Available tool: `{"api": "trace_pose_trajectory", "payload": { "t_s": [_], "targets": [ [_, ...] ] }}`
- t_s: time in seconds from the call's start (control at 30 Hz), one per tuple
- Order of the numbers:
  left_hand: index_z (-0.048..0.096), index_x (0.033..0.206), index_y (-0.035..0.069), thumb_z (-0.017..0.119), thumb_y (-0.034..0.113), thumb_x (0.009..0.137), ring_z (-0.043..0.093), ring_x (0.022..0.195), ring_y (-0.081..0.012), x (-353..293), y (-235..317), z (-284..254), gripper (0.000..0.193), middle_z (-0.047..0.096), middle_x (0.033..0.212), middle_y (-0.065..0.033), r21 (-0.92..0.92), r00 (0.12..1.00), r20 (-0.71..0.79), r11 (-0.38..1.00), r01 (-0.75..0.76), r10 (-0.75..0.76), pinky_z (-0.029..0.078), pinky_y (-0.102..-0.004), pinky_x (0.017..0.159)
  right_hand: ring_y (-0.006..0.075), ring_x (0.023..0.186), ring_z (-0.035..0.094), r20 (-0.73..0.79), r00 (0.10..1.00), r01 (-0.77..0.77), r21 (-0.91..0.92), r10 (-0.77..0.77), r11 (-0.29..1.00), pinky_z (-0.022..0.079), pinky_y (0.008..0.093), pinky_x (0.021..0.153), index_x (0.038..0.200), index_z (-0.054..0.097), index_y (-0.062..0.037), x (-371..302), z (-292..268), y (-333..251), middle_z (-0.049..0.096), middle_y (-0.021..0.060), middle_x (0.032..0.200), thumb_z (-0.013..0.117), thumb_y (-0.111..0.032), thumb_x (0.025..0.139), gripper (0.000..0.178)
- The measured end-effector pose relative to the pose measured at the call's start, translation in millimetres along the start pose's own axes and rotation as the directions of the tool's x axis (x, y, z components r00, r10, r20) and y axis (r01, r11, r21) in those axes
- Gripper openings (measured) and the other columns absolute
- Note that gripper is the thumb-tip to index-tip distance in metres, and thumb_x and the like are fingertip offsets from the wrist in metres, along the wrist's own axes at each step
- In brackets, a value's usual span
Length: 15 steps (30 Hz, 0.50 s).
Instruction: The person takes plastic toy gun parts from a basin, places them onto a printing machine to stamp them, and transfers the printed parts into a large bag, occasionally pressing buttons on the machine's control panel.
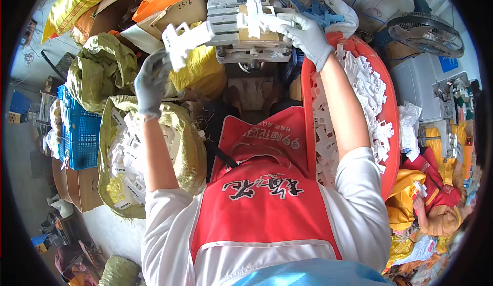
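My left hand (152,84), in a grey-white glove, is closed on the lower end of a white plastic part (186,40) with a forked, blocky shape. It holds this part up in the air, left of the machine (226,32). My right hand (309,38), gloved too, reaches to the machine and grips the right end of another white plastic part (255,18). That second part rests at the wooden-coloured block (264,37) on the machine's front. The fingertips of both hands are partly hidden by the parts.
A red tub (389,96) heaped with white parts stands right of me. An open woven sack (187,152) with printed white parts is at my left, near a blue crate (84,137). A yellow bag (200,73) and a fan (425,29) stand nearby. Another person (436,198) sits at right.
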<state>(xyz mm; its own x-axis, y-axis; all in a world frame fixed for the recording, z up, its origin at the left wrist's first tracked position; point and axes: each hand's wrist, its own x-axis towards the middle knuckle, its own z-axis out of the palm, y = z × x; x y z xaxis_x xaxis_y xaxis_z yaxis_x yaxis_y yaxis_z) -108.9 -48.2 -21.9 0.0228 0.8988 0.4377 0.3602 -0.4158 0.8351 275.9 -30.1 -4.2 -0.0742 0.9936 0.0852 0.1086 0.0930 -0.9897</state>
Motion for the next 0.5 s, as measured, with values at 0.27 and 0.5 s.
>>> {"api": "trace_pose_trajectory", "payload": {
  "t_s": [0.27,0.5],
  "targets": [
    [0.060,0.115,0.001,0.065,0.005,0.086,0.058,0.101,-0.0128,-38,-15,-21,0.029,0.061,0.117,-0.0065,-0.117,0.998,-0.068,0.993,-0.008,0.000,0.046,-0.0252,0.089,0.0139,0.101,0.055,0.195,0.896,0.428,-0.620,-0.400,0.657,0.044,0.0264,0.088,0.129,0.053,-0.0052,1,-20,22,0.061,0.0051,0.116,0.059,-0.015,0.090,0.041],
    [0.059,0.113,-0.008,0.057,0.002,0.090,0.059,0.102,-0.0212,-87,-28,-88,0.025,0.061,0.114,-0.0131,0.349,0.978,-0.175,0.936,-0.043,0.110,0.050,-0.0285,0.089,0.0296,0.108,0.059,-0.434,0.900,-0.251,-0.435,0.043,0.865,0.045,0.0349,0.092,0.125,0.056,-0.0111,-166,-124,126,0.061,0.0175,0.118,0.055,-0.034,0.089,0.042]
  ]
}}
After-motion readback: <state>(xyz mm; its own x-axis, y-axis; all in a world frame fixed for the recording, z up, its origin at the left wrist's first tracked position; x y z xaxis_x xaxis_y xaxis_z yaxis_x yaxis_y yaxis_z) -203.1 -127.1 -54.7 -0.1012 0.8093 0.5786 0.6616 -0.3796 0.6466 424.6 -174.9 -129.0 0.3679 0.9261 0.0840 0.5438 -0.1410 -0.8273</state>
